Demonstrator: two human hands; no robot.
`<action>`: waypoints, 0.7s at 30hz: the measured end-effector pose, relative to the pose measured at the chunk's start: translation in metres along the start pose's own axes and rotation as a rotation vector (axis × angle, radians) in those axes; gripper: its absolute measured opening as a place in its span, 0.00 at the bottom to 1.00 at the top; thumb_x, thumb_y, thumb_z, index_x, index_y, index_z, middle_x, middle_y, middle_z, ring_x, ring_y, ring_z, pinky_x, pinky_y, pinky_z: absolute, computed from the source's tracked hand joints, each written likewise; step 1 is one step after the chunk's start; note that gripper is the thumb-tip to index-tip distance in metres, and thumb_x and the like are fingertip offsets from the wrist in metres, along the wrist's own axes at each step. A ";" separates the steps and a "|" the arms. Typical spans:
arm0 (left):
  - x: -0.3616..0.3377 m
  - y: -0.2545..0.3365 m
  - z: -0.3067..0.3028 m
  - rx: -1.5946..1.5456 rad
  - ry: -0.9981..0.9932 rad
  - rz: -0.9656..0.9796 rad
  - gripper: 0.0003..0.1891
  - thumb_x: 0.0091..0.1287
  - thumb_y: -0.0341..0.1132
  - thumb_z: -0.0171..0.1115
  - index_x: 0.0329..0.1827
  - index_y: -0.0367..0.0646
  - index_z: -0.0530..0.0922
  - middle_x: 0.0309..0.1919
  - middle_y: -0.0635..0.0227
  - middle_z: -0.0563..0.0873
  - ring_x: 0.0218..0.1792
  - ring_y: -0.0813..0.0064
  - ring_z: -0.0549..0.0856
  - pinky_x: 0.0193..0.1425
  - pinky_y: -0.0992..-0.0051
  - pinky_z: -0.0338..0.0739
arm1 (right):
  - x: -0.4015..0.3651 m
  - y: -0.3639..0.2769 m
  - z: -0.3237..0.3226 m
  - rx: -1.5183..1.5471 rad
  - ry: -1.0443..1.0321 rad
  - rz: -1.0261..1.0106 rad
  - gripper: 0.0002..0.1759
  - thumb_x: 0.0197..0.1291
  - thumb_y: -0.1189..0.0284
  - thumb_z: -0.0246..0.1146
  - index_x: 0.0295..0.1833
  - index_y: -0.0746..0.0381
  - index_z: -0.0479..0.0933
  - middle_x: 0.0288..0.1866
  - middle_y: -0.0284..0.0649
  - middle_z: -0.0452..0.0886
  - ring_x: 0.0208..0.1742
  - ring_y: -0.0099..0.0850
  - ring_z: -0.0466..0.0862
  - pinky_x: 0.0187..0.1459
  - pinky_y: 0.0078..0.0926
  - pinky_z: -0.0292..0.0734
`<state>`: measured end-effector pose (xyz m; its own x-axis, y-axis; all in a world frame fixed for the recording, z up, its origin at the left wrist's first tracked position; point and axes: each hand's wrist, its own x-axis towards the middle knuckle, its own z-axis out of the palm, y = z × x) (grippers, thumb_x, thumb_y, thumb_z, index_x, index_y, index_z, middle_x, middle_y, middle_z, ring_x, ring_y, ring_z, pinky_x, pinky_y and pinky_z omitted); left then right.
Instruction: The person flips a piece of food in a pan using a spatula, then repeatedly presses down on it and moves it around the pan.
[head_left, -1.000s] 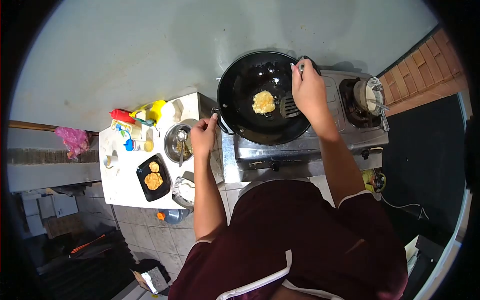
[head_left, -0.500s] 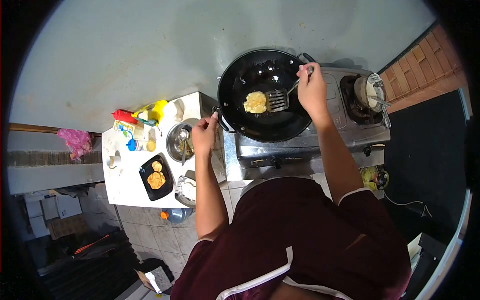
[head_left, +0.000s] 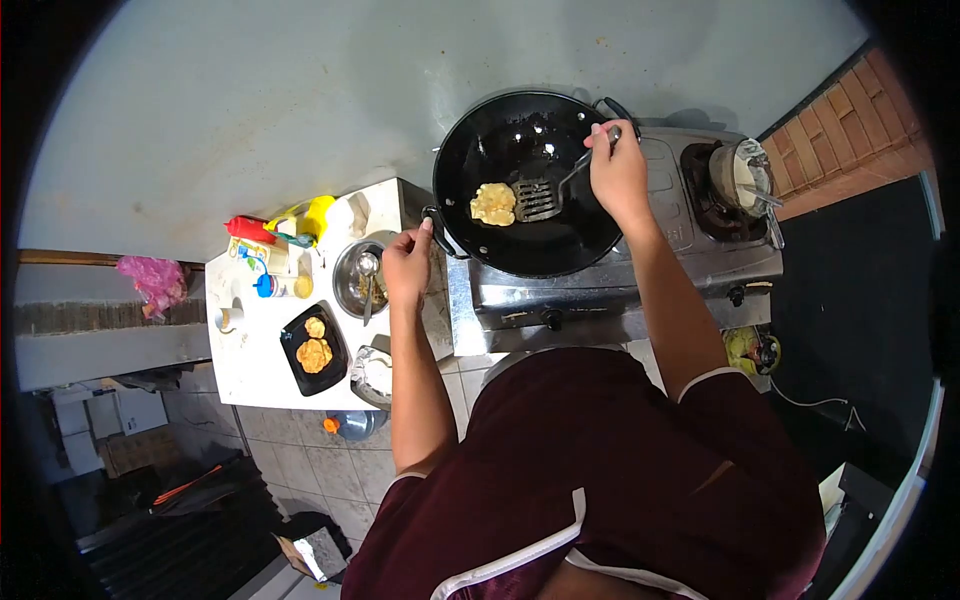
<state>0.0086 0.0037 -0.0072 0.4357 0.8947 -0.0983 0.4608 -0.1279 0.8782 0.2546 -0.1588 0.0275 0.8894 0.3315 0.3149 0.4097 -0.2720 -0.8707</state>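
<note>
A black wok (head_left: 540,248) sits tilted on the left side of the steel stove. My left hand (head_left: 408,268) grips the wok's left handle. In my right hand (head_left: 620,175) is the handle of a slotted metal spatula (head_left: 540,200), whose blade lies on the wok's inner surface. A pale yellow fritter (head_left: 493,204) rests in the wok just left of the blade, touching or nearly touching its edge.
On the white table (head_left: 240,370) at left are a black tray (head_left: 335,383) with browned fritters, a metal bowl (head_left: 345,285) with a ladle, and bottles. A pot (head_left: 728,175) stands on the right burner of the stove (head_left: 600,292). A blue jug (head_left: 356,425) is below the table.
The spatula and the fritter have moved left inside the wok, with my right hand shifting slightly left. My left hand stays on the handle.
</note>
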 end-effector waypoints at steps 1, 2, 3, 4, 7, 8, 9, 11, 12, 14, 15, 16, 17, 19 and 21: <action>-0.001 0.001 -0.001 0.003 0.000 -0.001 0.22 0.65 0.48 0.63 0.24 0.35 0.78 0.15 0.77 0.71 0.21 0.85 0.65 0.25 0.80 0.61 | 0.001 -0.002 -0.001 -0.009 -0.003 -0.013 0.12 0.66 0.67 0.54 0.43 0.66 0.69 0.31 0.45 0.83 0.35 0.44 0.84 0.38 0.36 0.75; -0.001 0.002 -0.001 0.025 -0.001 -0.006 0.22 0.65 0.49 0.63 0.25 0.35 0.79 0.15 0.77 0.71 0.21 0.85 0.65 0.25 0.80 0.61 | 0.004 -0.005 -0.002 -0.009 -0.003 -0.014 0.12 0.66 0.67 0.54 0.43 0.66 0.69 0.31 0.45 0.83 0.35 0.44 0.84 0.38 0.36 0.75; -0.001 0.003 -0.001 0.047 0.000 -0.011 0.22 0.65 0.49 0.63 0.25 0.35 0.79 0.15 0.77 0.71 0.21 0.85 0.66 0.25 0.80 0.62 | 0.008 -0.008 -0.004 -0.018 0.006 -0.051 0.11 0.66 0.67 0.55 0.42 0.66 0.70 0.30 0.46 0.83 0.35 0.45 0.83 0.38 0.38 0.75; 0.000 0.002 -0.001 0.047 0.001 -0.013 0.22 0.65 0.49 0.63 0.25 0.35 0.79 0.15 0.77 0.71 0.21 0.85 0.66 0.25 0.80 0.62 | 0.010 -0.010 -0.005 -0.027 0.013 -0.086 0.11 0.66 0.67 0.55 0.42 0.66 0.70 0.30 0.47 0.82 0.35 0.46 0.83 0.38 0.39 0.75; 0.000 0.003 -0.001 0.004 -0.007 0.008 0.22 0.65 0.48 0.63 0.25 0.35 0.79 0.15 0.77 0.71 0.21 0.85 0.66 0.25 0.80 0.62 | 0.016 -0.015 -0.005 -0.063 -0.016 -0.174 0.10 0.65 0.68 0.56 0.41 0.66 0.70 0.29 0.50 0.80 0.32 0.50 0.81 0.36 0.41 0.74; 0.000 0.005 -0.001 0.009 -0.009 -0.009 0.22 0.65 0.48 0.63 0.25 0.35 0.79 0.15 0.77 0.71 0.21 0.85 0.66 0.25 0.80 0.62 | 0.017 -0.019 -0.006 -0.087 -0.044 -0.217 0.10 0.65 0.68 0.56 0.41 0.65 0.70 0.28 0.51 0.79 0.32 0.51 0.80 0.35 0.41 0.73; -0.001 0.007 -0.001 0.014 -0.011 -0.029 0.21 0.65 0.47 0.63 0.25 0.35 0.79 0.15 0.77 0.72 0.21 0.85 0.66 0.25 0.80 0.62 | 0.018 -0.023 -0.007 -0.090 -0.045 -0.218 0.10 0.65 0.68 0.56 0.41 0.65 0.70 0.28 0.51 0.79 0.32 0.51 0.80 0.35 0.41 0.73; 0.001 0.003 -0.001 -0.003 -0.016 -0.030 0.21 0.65 0.47 0.63 0.25 0.35 0.79 0.15 0.77 0.72 0.21 0.85 0.66 0.25 0.80 0.62 | 0.019 -0.031 -0.011 -0.061 -0.006 -0.291 0.10 0.64 0.68 0.57 0.41 0.65 0.70 0.28 0.51 0.79 0.31 0.52 0.79 0.34 0.42 0.73; 0.001 0.004 -0.001 -0.017 -0.021 -0.029 0.21 0.65 0.47 0.63 0.25 0.35 0.79 0.15 0.77 0.72 0.21 0.85 0.66 0.25 0.80 0.62 | 0.018 -0.035 -0.013 -0.060 -0.010 -0.295 0.10 0.64 0.68 0.57 0.41 0.65 0.70 0.28 0.51 0.79 0.31 0.52 0.79 0.34 0.42 0.73; -0.001 0.006 -0.002 -0.033 -0.029 -0.035 0.21 0.65 0.47 0.63 0.25 0.35 0.79 0.16 0.77 0.72 0.21 0.85 0.66 0.25 0.80 0.62 | 0.016 -0.040 -0.016 -0.134 -0.022 -0.317 0.09 0.65 0.69 0.56 0.40 0.65 0.70 0.29 0.52 0.79 0.32 0.52 0.79 0.34 0.42 0.73; -0.001 0.007 -0.003 -0.048 -0.043 -0.038 0.21 0.65 0.46 0.63 0.25 0.35 0.79 0.16 0.77 0.73 0.21 0.85 0.66 0.26 0.80 0.62 | 0.015 -0.039 -0.016 -0.134 -0.024 -0.318 0.09 0.65 0.69 0.56 0.40 0.65 0.70 0.29 0.52 0.79 0.32 0.52 0.79 0.34 0.42 0.73; -0.001 0.005 -0.003 -0.049 -0.042 -0.039 0.21 0.65 0.46 0.63 0.25 0.35 0.79 0.16 0.77 0.73 0.21 0.85 0.66 0.26 0.80 0.62 | 0.014 -0.037 -0.014 -0.151 -0.029 -0.336 0.09 0.65 0.69 0.57 0.41 0.65 0.70 0.30 0.52 0.79 0.32 0.52 0.79 0.34 0.42 0.73; 0.001 0.002 -0.002 -0.046 -0.036 -0.029 0.21 0.65 0.46 0.63 0.25 0.34 0.79 0.16 0.77 0.73 0.21 0.85 0.66 0.26 0.80 0.62 | 0.014 -0.034 -0.014 -0.169 -0.033 -0.354 0.09 0.64 0.69 0.57 0.41 0.65 0.70 0.30 0.53 0.79 0.32 0.52 0.79 0.34 0.42 0.73; 0.001 0.004 0.000 -0.048 -0.030 -0.018 0.21 0.65 0.46 0.63 0.25 0.34 0.79 0.16 0.77 0.73 0.21 0.85 0.66 0.26 0.80 0.62 | 0.013 -0.032 -0.011 -0.127 -0.045 -0.349 0.09 0.65 0.69 0.56 0.41 0.65 0.70 0.30 0.53 0.79 0.32 0.53 0.79 0.34 0.43 0.73; -0.001 0.006 0.000 -0.040 -0.017 -0.014 0.21 0.65 0.46 0.63 0.25 0.34 0.79 0.16 0.76 0.73 0.21 0.85 0.66 0.26 0.80 0.62 | 0.012 -0.038 -0.011 -0.083 -0.059 -0.343 0.09 0.65 0.69 0.56 0.41 0.64 0.70 0.30 0.52 0.79 0.33 0.53 0.79 0.34 0.43 0.73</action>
<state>0.0114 0.0023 -0.0020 0.4425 0.8889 -0.1186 0.4355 -0.0975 0.8949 0.2520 -0.1542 0.0690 0.6847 0.4677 0.5591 0.6999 -0.2077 -0.6834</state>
